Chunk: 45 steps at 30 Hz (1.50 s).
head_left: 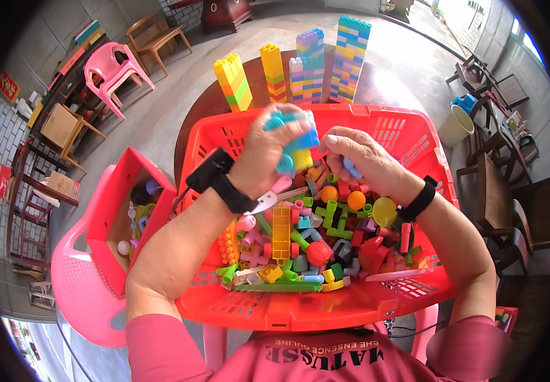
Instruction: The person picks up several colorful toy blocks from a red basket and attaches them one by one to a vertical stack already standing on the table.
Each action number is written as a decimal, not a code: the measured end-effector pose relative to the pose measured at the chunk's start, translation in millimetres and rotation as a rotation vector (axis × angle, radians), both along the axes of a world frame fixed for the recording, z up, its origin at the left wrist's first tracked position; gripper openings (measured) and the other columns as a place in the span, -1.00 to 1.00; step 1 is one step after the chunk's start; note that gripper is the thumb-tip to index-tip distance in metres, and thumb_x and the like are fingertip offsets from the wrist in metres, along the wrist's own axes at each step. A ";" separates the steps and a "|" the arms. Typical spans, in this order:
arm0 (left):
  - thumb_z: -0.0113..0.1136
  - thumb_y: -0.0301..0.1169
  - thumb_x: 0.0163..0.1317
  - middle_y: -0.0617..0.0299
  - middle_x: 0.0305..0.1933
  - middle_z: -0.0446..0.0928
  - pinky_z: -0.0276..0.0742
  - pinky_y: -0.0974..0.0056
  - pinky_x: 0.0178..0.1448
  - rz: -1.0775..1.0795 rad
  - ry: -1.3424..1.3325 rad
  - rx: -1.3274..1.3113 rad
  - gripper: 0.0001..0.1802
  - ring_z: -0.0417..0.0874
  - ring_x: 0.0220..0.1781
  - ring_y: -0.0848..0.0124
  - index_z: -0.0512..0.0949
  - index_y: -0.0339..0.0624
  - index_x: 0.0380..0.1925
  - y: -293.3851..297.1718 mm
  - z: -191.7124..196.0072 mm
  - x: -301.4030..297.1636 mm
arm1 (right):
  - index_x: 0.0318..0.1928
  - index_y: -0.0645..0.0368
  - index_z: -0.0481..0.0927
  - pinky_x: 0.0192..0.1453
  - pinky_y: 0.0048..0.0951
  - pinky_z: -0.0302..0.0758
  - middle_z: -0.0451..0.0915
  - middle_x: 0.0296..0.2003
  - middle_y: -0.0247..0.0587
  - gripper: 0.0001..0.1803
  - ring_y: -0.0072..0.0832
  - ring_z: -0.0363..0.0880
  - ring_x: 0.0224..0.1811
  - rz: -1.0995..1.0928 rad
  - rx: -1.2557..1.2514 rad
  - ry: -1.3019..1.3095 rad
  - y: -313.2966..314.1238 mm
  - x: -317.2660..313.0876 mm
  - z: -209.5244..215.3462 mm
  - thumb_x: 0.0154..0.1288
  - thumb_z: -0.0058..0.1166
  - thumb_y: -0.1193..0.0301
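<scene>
Above the basket, my left hand is closed around a small block build. It has teal round wheel-like parts, blue and pale bricks, and a yellow brick at its lower end. My right hand is beside it, fingers curled, thumb and fingertips near the build. A light blue toy piece shows under the right hand's fingers and seems held there; its shape is mostly covered. Below both hands, a red plastic basket holds many loose toy pieces, among them a yellow frame-like piece, orange balls and a toy knife.
Beyond the basket, several block towers stand on a round brown table. At left, a red box with toys sits on a pink chair. Wooden chairs and a pale bin are at right.
</scene>
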<state>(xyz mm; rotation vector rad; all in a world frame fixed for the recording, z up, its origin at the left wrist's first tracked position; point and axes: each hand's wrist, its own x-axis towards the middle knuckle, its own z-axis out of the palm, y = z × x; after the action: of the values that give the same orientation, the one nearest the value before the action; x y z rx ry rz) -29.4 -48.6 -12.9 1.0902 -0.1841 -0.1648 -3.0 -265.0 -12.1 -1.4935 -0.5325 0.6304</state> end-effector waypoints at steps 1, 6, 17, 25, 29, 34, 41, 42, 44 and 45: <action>0.28 -0.38 0.25 0.23 -0.10 0.54 0.66 0.30 -0.02 0.104 -0.065 0.023 -0.68 0.64 -0.09 0.42 0.42 -0.11 -0.05 4.5 3.2 3.3 | -0.25 0.20 0.52 -0.55 -0.54 0.34 0.53 -0.50 -0.31 -0.65 -0.60 0.47 -0.58 -0.020 -0.193 -0.083 -0.4 7.6 -2.9 0.38 0.04 0.12; 0.28 -0.41 0.23 0.20 -0.10 0.57 0.67 0.26 -0.02 0.212 -0.069 0.018 -0.71 0.65 -0.10 0.41 0.45 -0.13 -0.10 16.7 9.3 17.2 | -0.30 0.20 0.57 -0.35 -0.24 0.47 0.59 -0.42 -0.13 -0.79 -0.19 0.60 -0.42 0.175 -0.632 -0.978 -8.5 19.2 -26.4 0.19 0.15 0.31; 0.31 -0.44 0.18 0.18 -0.15 0.58 0.68 0.28 -0.27 0.185 -0.096 0.018 -0.71 0.65 -0.19 0.43 0.41 -0.13 -0.16 11.9 3.2 19.0 | -0.16 0.14 0.58 -0.06 -0.16 0.53 0.59 -0.25 -0.10 -0.79 -0.12 0.59 -0.12 0.185 -0.701 -1.051 14.6 26.6 -46.7 0.14 0.13 0.45; 0.31 -0.46 0.18 0.16 -0.12 0.56 0.67 0.29 -0.19 0.172 -0.092 0.019 -0.69 0.64 -0.15 0.41 0.41 -0.17 -0.13 7.7 0.1 17.5 | -0.15 0.06 0.62 -0.05 -0.11 0.52 0.58 -0.29 -0.10 -0.78 -0.11 0.60 -0.11 0.291 -0.854 -1.186 49.5 37.5 -74.0 0.16 0.07 0.43; 0.31 -0.43 0.21 0.21 -0.10 0.59 0.68 0.31 -0.13 0.180 -0.076 0.014 -0.73 0.65 -0.11 0.45 0.43 -0.13 -0.15 10.2 -0.3 18.8 | -0.24 0.16 0.58 -0.05 -0.17 0.54 0.60 -0.25 -0.07 -0.81 -0.13 0.61 -0.12 0.232 -0.936 -1.029 50.3 37.6 -60.0 0.09 0.16 0.43; 0.34 -0.43 0.20 0.22 -0.15 0.56 0.68 0.31 -0.19 0.131 -0.054 -0.034 -0.68 0.64 -0.14 0.46 0.40 -0.12 -0.14 7.1 1.2 14.2 | -0.27 0.20 0.50 -0.21 -0.39 0.56 0.60 -0.28 -0.20 -0.80 -0.33 0.65 -0.27 -0.091 -0.626 -0.604 26.1 27.9 -9.5 0.09 0.23 0.48; 0.33 -0.37 0.22 0.25 -0.20 0.52 0.66 0.33 -0.22 -0.025 0.037 -0.030 -0.67 0.62 -0.21 0.48 0.39 -0.10 -0.11 -3.5 1.4 2.9 | 0.07 0.14 0.38 -0.30 -0.49 0.61 0.56 -0.17 -0.24 -0.74 -0.47 0.67 -0.22 -0.078 0.214 0.250 -2.6 -17.9 9.5 0.41 -0.14 0.42; 0.33 -0.36 0.22 0.25 -0.20 0.52 0.66 0.33 -0.21 -0.044 0.040 -0.028 -0.66 0.62 -0.20 0.48 0.39 -0.10 -0.10 -5.8 1.1 1.2 | 0.07 0.14 0.38 -0.30 -0.48 0.61 0.57 -0.17 -0.23 -0.74 -0.46 0.67 -0.21 -0.060 0.274 0.302 -3.0 -18.3 6.6 0.43 -0.15 0.40; 0.34 -0.35 0.22 0.25 -0.20 0.51 0.65 0.33 -0.20 -0.083 0.090 -0.020 -0.65 0.62 -0.19 0.48 0.39 -0.11 -0.10 -9.5 0.5 -3.0 | 0.08 0.13 0.38 -0.30 -0.47 0.61 0.57 -0.16 -0.21 -0.75 -0.44 0.67 -0.20 -0.033 0.363 0.427 -2.7 -17.2 1.2 0.45 -0.17 0.37; 0.34 -0.34 0.22 0.24 -0.19 0.50 0.65 0.33 -0.19 -0.105 0.102 0.009 -0.64 0.61 -0.16 0.48 0.39 -0.11 -0.09 -11.0 0.5 -4.0 | 0.07 0.12 0.38 -0.28 -0.47 0.62 0.58 -0.15 -0.18 -0.74 -0.43 0.68 -0.21 -0.023 0.361 0.412 -3.6 -15.5 0.4 0.48 -0.18 0.32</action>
<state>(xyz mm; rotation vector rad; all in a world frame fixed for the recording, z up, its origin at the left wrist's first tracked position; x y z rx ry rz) -33.4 -59.7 -12.3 1.0790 -0.1489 -0.3151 -18.6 -268.6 -11.7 -0.9943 -0.2885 0.7562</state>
